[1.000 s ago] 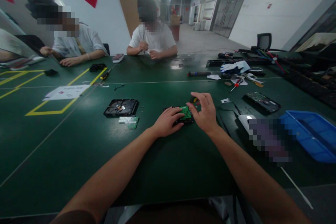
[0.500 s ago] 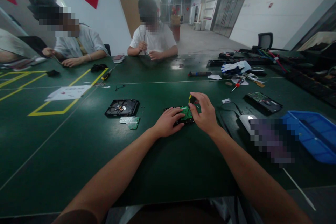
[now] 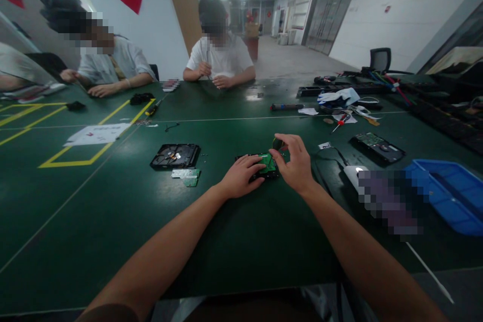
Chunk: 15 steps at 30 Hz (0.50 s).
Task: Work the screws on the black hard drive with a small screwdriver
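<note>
A hard drive [image 3: 267,162] with a green circuit board lies on the table in front of me. My left hand [image 3: 243,176] holds it from the left, fingers across the board and thumb along the near edge. Between thumb and fingers, my right hand [image 3: 296,161] pinches the dark and yellow handle of a small screwdriver [image 3: 277,144] standing over the drive's right end. The fingers hide its tip. To the left lie another hard drive [image 3: 176,155] and a detached circuit board [image 3: 187,176], with tiny screws [image 3: 205,155] beside them.
At right are a third hard drive [image 3: 377,148], a blue tray [image 3: 453,201] and a blurred device with a cable [image 3: 352,173]. Farther back lie a red screwdriver [image 3: 342,120], gloves [image 3: 339,96] and a dark cylindrical tool [image 3: 286,107]. Two people [image 3: 222,58] sit across the table, another partly visible.
The screwdriver handle has turned in my right fingers, showing less yellow. My left hand and the hard drive stay in place.
</note>
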Each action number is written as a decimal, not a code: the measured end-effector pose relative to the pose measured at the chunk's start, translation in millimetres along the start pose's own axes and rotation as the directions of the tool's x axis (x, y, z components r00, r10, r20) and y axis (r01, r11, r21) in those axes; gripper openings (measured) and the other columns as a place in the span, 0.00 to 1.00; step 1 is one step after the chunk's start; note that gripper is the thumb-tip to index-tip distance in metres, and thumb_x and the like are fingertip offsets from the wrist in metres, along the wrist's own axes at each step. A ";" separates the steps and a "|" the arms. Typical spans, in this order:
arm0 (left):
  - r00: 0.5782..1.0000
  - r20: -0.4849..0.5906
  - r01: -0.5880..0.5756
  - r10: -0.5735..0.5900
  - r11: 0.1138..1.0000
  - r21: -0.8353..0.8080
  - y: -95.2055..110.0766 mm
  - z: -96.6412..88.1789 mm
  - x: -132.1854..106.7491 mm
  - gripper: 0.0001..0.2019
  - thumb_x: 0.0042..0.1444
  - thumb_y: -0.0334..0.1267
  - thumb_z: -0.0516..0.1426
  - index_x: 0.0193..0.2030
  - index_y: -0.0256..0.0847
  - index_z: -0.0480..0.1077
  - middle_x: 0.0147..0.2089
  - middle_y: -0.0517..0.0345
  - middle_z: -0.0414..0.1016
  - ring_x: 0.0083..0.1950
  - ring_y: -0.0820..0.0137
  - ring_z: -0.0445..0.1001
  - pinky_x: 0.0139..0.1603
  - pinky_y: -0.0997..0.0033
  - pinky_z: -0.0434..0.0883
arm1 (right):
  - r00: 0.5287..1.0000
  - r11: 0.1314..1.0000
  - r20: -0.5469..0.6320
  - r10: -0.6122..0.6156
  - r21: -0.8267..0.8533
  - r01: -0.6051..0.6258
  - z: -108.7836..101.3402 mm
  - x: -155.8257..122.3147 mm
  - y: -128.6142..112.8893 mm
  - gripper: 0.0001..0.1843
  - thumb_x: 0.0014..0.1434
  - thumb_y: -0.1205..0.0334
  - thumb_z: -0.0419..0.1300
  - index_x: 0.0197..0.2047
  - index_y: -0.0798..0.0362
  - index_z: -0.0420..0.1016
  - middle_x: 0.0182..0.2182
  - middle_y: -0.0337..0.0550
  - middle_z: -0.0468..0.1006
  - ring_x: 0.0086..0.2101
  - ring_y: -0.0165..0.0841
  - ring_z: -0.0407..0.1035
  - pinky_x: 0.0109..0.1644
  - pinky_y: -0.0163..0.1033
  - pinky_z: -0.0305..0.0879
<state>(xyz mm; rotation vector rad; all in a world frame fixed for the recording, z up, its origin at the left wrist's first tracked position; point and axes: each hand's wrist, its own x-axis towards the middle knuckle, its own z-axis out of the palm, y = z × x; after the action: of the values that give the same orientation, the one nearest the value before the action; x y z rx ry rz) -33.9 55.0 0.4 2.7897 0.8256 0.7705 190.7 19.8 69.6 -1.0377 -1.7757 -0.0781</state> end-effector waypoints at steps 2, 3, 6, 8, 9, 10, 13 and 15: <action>1.000 -0.001 0.001 -0.001 1.000 0.002 -0.4 0.0 -0.3 0.21 0.69 0.48 0.60 0.66 0.45 0.70 0.73 0.45 0.67 0.74 0.51 0.66 0.75 0.36 0.62 | 1.000 1.000 0.008 -0.002 0.010 0.002 0.0 -0.3 0.3 0.25 0.69 0.64 0.61 0.67 0.40 0.68 0.54 0.48 0.75 0.53 0.45 0.73 0.54 0.57 0.77; 1.000 -0.001 0.002 -0.002 1.000 0.002 -0.3 -0.2 -0.3 0.22 0.69 0.48 0.60 0.66 0.45 0.70 0.73 0.45 0.67 0.74 0.51 0.66 0.75 0.36 0.62 | 1.000 1.000 0.013 -0.003 0.015 0.003 0.2 -0.5 0.6 0.25 0.69 0.65 0.60 0.67 0.40 0.68 0.55 0.48 0.76 0.54 0.45 0.73 0.54 0.57 0.77; 1.000 -0.001 0.001 -0.001 1.000 -0.005 0.5 -0.9 0.1 0.22 0.68 0.47 0.60 0.66 0.46 0.69 0.73 0.45 0.68 0.74 0.50 0.66 0.75 0.35 0.61 | 0.999 1.000 0.046 0.002 0.026 -0.003 0.9 -1.3 1.5 0.29 0.70 0.66 0.58 0.71 0.39 0.64 0.59 0.48 0.76 0.55 0.45 0.73 0.56 0.57 0.77; 1.000 -0.001 0.000 0.000 1.000 -0.011 1.1 -1.1 0.5 0.22 0.68 0.47 0.60 0.66 0.46 0.70 0.73 0.45 0.68 0.74 0.50 0.67 0.75 0.35 0.61 | 0.997 1.000 0.072 0.009 0.027 -0.011 1.1 -1.8 1.6 0.32 0.70 0.66 0.57 0.74 0.39 0.60 0.61 0.49 0.75 0.54 0.44 0.75 0.57 0.58 0.76; 1.000 -0.002 0.000 0.000 1.000 -0.013 1.2 -1.0 0.7 0.22 0.68 0.47 0.60 0.66 0.46 0.70 0.72 0.45 0.68 0.74 0.50 0.67 0.75 0.35 0.61 | 0.997 1.000 0.080 0.009 0.026 -0.011 1.0 -1.8 1.4 0.32 0.70 0.66 0.57 0.75 0.39 0.59 0.61 0.49 0.75 0.53 0.44 0.75 0.58 0.59 0.76; 1.000 -0.004 0.002 -0.002 1.000 -0.014 1.2 -0.9 0.8 0.22 0.68 0.47 0.60 0.66 0.46 0.70 0.72 0.45 0.68 0.74 0.50 0.67 0.75 0.35 0.62 | 0.996 1.000 0.085 0.006 0.025 -0.008 0.7 -1.7 1.0 0.32 0.71 0.65 0.56 0.75 0.39 0.59 0.61 0.49 0.75 0.53 0.44 0.75 0.58 0.59 0.76; 1.000 -0.009 0.003 -0.004 1.000 -0.014 0.9 -0.7 1.0 0.22 0.68 0.47 0.61 0.66 0.47 0.70 0.72 0.45 0.68 0.74 0.50 0.67 0.75 0.35 0.62 | 0.997 1.000 0.082 -0.010 0.022 0.008 -0.9 -0.3 -0.9 0.31 0.70 0.64 0.57 0.73 0.39 0.62 0.60 0.50 0.74 0.54 0.45 0.74 0.58 0.58 0.76; 1.000 -0.008 0.000 0.000 1.000 -0.013 0.7 -0.8 1.1 0.22 0.68 0.47 0.60 0.66 0.47 0.70 0.72 0.45 0.68 0.74 0.50 0.67 0.75 0.35 0.62 | 0.998 1.000 0.063 -0.006 0.012 0.005 -2.1 0.9 -1.9 0.29 0.70 0.63 0.59 0.72 0.39 0.65 0.58 0.49 0.74 0.53 0.45 0.74 0.56 0.56 0.77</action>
<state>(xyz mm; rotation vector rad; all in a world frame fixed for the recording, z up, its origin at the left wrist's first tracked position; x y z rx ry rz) -33.2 54.9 1.8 2.7766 0.8191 0.7849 190.9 18.2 72.0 -1.0374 -1.8340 -0.0384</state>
